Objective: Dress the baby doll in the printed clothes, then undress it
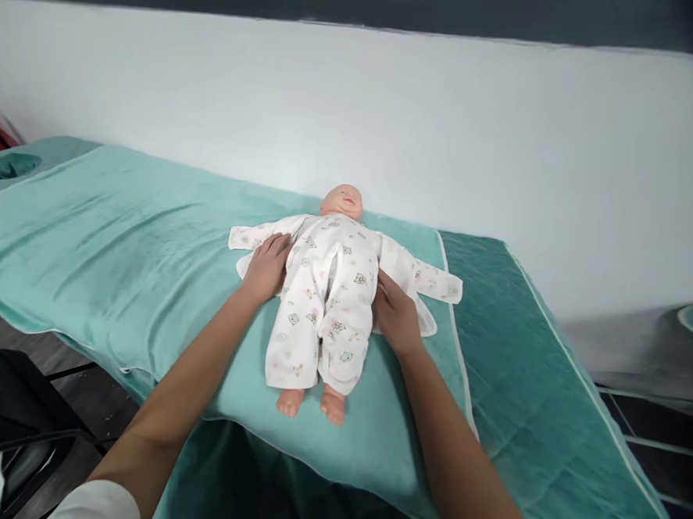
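Observation:
A baby doll lies on its back, head toward the wall, on a light green sheet. It wears a white printed shirt with both sleeves spread out sideways, and white printed pants. Its bare feet stick out of the pant legs. My left hand rests against the doll's side at the waist, its fingers extended over the edge of the clothes. On the other side, my right hand has its fingers bent at the pants' edge, the fingertips partly hidden by the cloth.
The light green sheet covers a long padded bed along a white wall. A darker green quilted cover shows at the right. A black chair with some cloth on it stands at the lower left. The bed has a face hole at its far left end.

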Action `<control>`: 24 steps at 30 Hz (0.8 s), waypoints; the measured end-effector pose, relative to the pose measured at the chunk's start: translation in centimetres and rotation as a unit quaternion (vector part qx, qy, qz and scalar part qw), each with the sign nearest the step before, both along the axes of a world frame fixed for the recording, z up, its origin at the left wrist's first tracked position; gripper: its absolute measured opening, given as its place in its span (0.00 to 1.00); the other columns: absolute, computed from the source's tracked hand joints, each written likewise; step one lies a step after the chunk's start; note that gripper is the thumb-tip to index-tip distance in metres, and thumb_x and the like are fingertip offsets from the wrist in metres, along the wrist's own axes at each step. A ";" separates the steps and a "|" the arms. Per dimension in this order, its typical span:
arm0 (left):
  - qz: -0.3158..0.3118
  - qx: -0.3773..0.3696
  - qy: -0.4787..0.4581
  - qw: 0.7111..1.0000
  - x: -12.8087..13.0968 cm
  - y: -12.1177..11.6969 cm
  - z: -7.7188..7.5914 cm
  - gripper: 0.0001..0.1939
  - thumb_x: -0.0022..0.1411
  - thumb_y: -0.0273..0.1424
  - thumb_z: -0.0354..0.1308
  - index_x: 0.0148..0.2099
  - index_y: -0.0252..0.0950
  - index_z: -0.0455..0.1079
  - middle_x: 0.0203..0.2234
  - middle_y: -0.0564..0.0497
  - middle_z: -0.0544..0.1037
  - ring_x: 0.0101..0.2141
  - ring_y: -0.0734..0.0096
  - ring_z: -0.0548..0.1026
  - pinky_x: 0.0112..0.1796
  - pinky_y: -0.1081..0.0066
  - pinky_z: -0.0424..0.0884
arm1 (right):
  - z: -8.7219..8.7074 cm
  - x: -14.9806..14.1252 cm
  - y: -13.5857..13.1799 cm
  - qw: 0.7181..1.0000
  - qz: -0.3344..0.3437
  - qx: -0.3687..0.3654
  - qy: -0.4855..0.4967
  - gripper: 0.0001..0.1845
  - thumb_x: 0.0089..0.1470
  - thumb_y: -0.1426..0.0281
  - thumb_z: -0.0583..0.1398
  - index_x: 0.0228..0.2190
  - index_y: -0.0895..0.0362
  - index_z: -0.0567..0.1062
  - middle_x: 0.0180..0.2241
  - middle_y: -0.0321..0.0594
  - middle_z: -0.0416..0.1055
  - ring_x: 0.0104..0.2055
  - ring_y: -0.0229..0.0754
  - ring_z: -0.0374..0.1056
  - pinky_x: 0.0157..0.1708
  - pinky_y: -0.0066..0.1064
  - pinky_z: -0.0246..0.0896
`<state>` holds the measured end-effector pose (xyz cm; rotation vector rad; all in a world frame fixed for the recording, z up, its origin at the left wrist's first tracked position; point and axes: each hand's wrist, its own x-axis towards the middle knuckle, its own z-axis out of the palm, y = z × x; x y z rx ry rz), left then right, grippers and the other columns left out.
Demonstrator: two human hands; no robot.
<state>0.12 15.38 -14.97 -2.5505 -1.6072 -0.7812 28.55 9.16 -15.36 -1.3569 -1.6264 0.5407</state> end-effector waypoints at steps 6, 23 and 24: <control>0.025 -0.002 -0.021 0.999 -1.1 -3.3 -0.9 0.17 0.68 0.28 0.47 0.55 0.37 0.71 0.57 0.43 0.71 0.61 0.54 0.62 0.57 0.54 0.64 | 0.5 -3.2 -9.1 0.997 -0.022 0.052 0.057 0.19 0.61 0.62 0.58 0.53 0.50 0.72 0.60 0.45 0.68 0.63 0.51 0.63 0.63 0.54 0.55; 0.048 -0.029 -0.064 0.996 -2.3 -5.8 -1.0 0.16 0.68 0.26 0.46 0.50 0.39 0.74 0.50 0.46 0.77 0.52 0.58 0.72 0.52 0.58 0.66 | 2.6 -10.2 -17.2 0.965 0.028 0.101 -0.241 0.08 0.57 0.76 0.57 0.35 0.52 0.73 0.64 0.45 0.60 0.69 0.61 0.49 0.62 0.67 0.48; 0.047 -0.030 -0.069 0.996 -2.3 -5.8 -1.0 0.16 0.68 0.26 0.46 0.49 0.39 0.74 0.50 0.47 0.77 0.51 0.58 0.72 0.52 0.58 0.66 | 2.8 -10.1 -17.6 0.964 0.038 0.104 -0.241 0.08 0.57 0.76 0.57 0.36 0.51 0.73 0.65 0.44 0.59 0.69 0.61 0.49 0.62 0.67 0.48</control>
